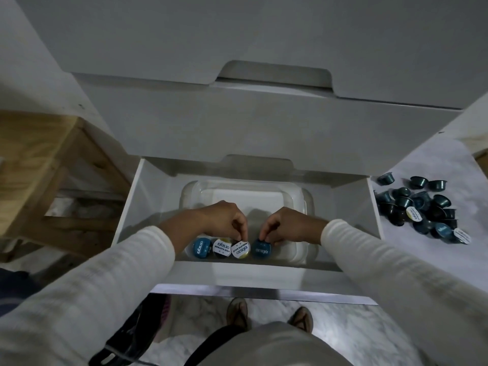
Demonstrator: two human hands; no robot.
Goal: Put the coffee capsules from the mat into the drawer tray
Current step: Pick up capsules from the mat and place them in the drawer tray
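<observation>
In tray [303,204], 4 capsules [230,249] lids up, side-by-side

- My hands hide the middle of the clear tray [303,199].
- I cannot read the labels in the capsule heap [422,210]; they are too small.

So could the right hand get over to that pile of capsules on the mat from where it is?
Probably yes. The right hand is busy pinching a blue capsule in the tray, but the pile lies in the open on the mat beyond the drawer's right wall.
</observation>
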